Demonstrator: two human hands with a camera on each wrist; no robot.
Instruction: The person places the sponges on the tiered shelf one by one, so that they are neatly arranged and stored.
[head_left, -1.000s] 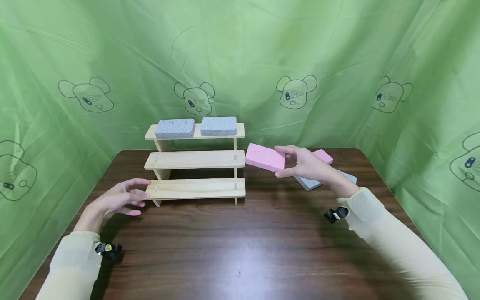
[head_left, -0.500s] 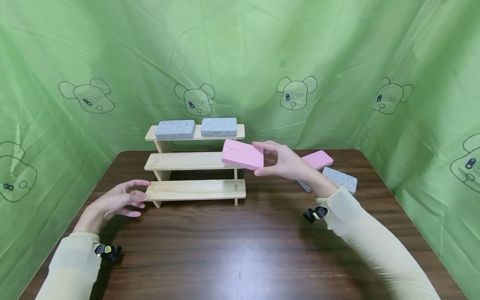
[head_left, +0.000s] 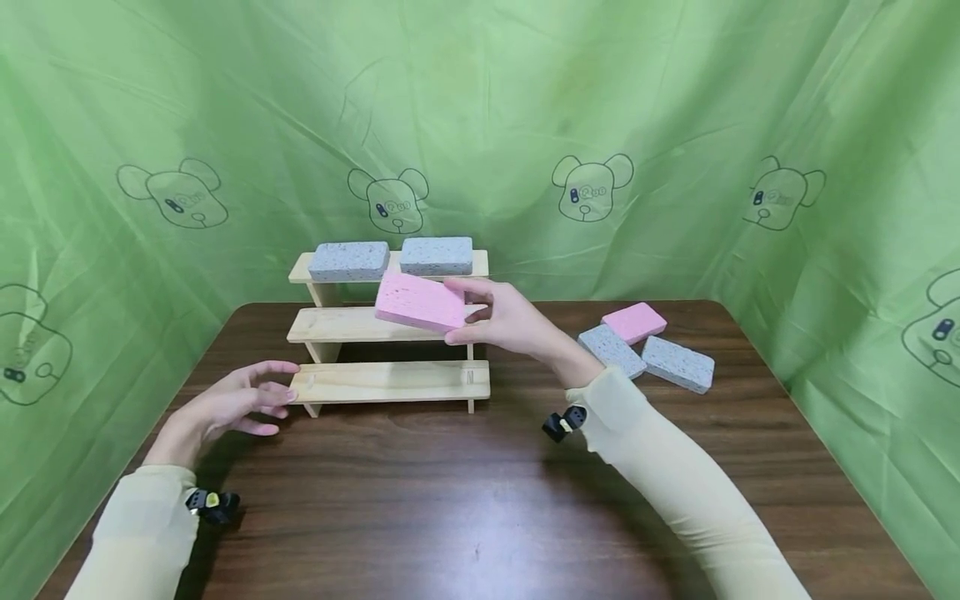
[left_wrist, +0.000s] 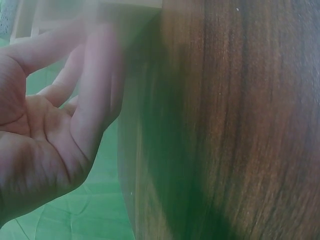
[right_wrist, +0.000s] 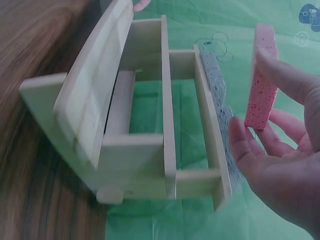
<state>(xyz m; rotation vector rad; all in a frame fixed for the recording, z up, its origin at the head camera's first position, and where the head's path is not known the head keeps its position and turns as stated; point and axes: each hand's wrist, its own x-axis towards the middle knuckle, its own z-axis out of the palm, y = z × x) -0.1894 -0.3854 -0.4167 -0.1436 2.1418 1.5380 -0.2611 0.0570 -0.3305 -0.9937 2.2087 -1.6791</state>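
My right hand point(head_left: 504, 321) pinches a pink sponge point(head_left: 420, 302) by its right end, between thumb and fingers. That sponge is raised and slightly tilted, in front of the middle tier of a three-tier wooden stand point(head_left: 390, 380). In the right wrist view the sponge point(right_wrist: 264, 95) appears edge-on beside the stand point(right_wrist: 170, 125). My left hand point(head_left: 228, 404) holds the left end of the lowest tier with its fingertips. In the left wrist view the hand's point(left_wrist: 65, 110) fingertips blur against the wood. A speckled grey-blue sponge point(head_left: 349, 261) and another grey-blue sponge point(head_left: 437, 255) lie on the top tier.
On the right of the dark wooden table point(head_left: 480, 500) lie a pink sponge point(head_left: 634, 322), a grey-blue sponge point(head_left: 612, 351) and one more grey-blue sponge point(head_left: 678, 364), close together. A green curtain point(head_left: 480, 100) with bear-head drawings hangs behind and at both sides.
My right hand has carried the pink sponge left, from beside the stand to in front of its middle tier. The sponges on the right are now uncovered. The left hand stays put.
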